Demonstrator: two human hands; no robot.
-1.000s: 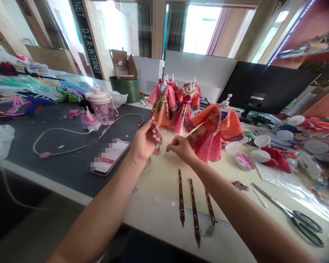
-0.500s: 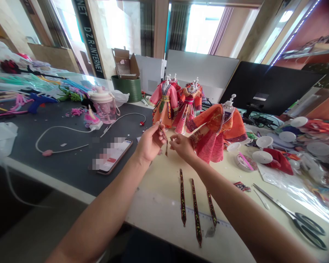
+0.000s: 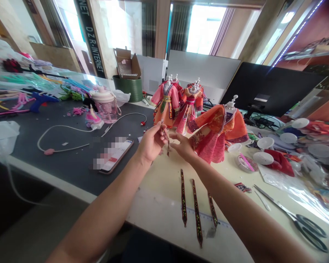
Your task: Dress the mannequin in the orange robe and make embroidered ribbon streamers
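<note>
My left hand (image 3: 151,143) pinches a narrow patterned ribbon strip (image 3: 168,144), whose lower end hangs free. Just right of it, my right hand (image 3: 183,147) is held with thumb and fingers apart, nothing visible between them. Behind that hand, an orange and red doll dress (image 3: 215,137) stands on a white form. Nearer me lie dark embroidered strips: one at the left (image 3: 183,199), one in the middle (image 3: 197,215) and one partly under my right forearm (image 3: 213,211). More small dresses (image 3: 166,102) stand farther back.
A phone (image 3: 116,156) and a pink cup (image 3: 105,106) are on the dark mat at left. Black-handled scissors (image 3: 296,217) lie at right, near a round box (image 3: 246,163) and white discs (image 3: 263,158). Monitors (image 3: 272,87) stand behind.
The fingers of my right hand have spread a little from their near-pinch. My left hand keeps its hold on the strip, and the view has shifted slightly.
</note>
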